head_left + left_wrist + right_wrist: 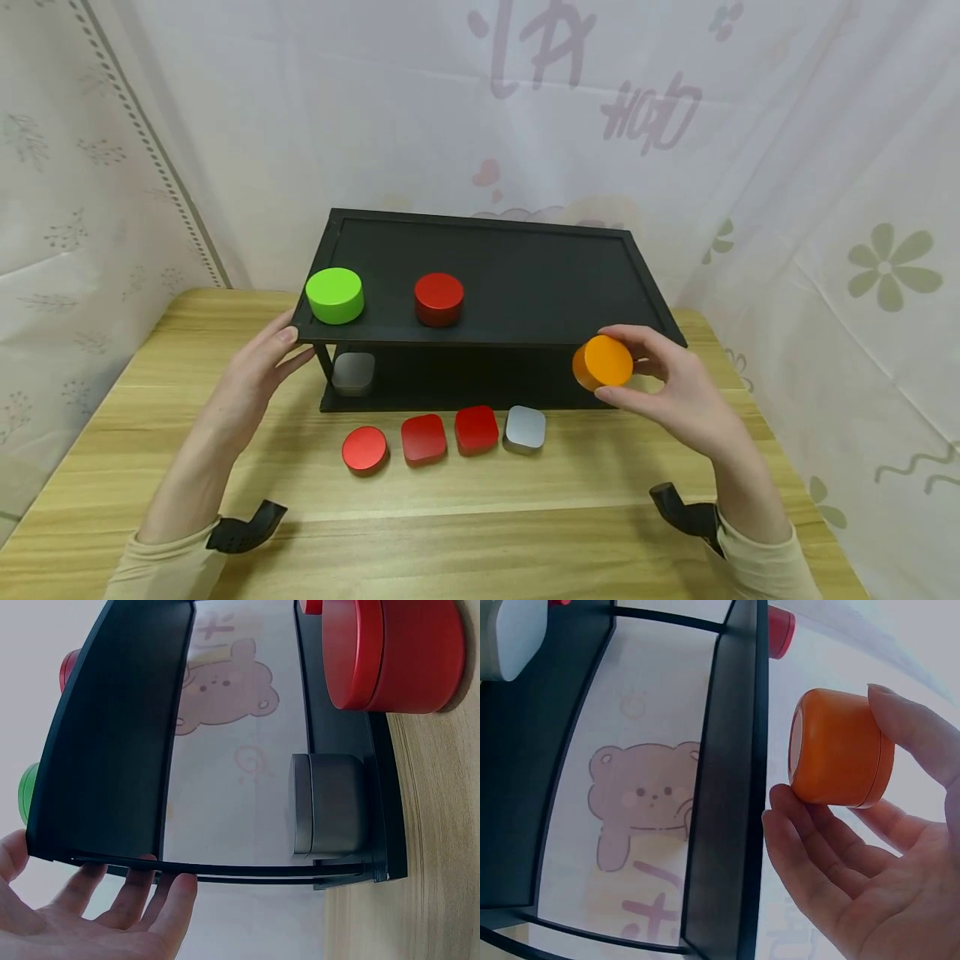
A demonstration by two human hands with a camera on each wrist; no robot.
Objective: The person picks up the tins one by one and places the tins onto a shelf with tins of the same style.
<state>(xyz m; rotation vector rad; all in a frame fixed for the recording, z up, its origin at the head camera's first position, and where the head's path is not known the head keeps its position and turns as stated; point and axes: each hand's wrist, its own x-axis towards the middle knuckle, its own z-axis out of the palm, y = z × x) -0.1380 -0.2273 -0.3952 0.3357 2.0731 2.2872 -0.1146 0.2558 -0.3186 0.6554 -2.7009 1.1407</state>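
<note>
A black two-tier shelf (495, 275) stands on the wooden table. My left hand (258, 371) holds the left end of its top board, thumb above and fingers against the side frame; in the left wrist view the same hand (105, 915) shows there. With thumb and fingers, my right hand (675, 387) pinches an orange round tin (606, 363) before the top board's right front edge. The right wrist view shows the orange tin (840, 750) tilted and apart from the shelf. A green round tin (335, 297) and a red round tin (438, 300) sit on top.
A grey square tin (353, 373) stands on the lower tier's left end. Along the front lie a red round tin (365, 450), two red rounded-square tins (423, 439) and a silver square tin (524, 429). A printed white curtain (420, 125) hangs behind and at both sides.
</note>
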